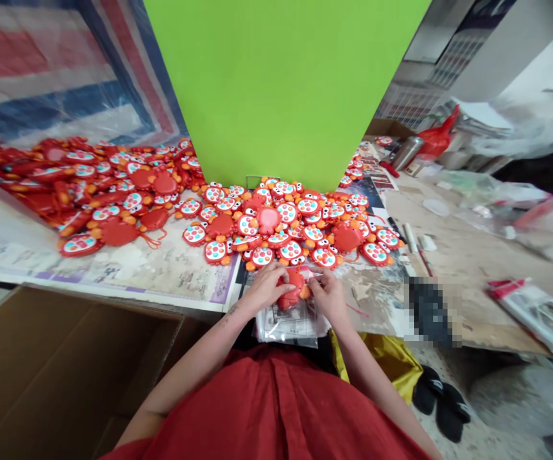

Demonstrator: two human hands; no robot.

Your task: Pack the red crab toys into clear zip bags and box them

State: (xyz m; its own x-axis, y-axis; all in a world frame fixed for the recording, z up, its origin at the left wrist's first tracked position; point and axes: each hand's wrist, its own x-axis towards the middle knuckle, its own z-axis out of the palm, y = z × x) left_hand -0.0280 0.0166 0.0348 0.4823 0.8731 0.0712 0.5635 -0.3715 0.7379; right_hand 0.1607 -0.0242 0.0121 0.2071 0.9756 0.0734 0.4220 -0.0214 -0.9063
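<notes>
A red crab-shaped toy (290, 295) with orange claws lies back side up near the table's front edge. My left hand (267, 285) is closed on its left side, thumb across the back. At the toy's right edge, beside an orange claw, the fingers of my right hand (328, 295) are pinched together. A small pinkish piece (305, 272) shows by those fingertips; what exactly they grip is hidden. Under the toy is a stack of clear plastic bags (288, 326) with printed sheets. Just beyond my hands is a heap of similar toys (262, 256), their white faces dotted with coloured buttons.
A tall green panel (281, 89) stands behind the heap. More crab toys (118, 230) are piled at the left. An open cardboard box (56, 358) is below left. Plastic bags, a metal flask (407, 153) and a packet (539, 319) lie on the right-hand table.
</notes>
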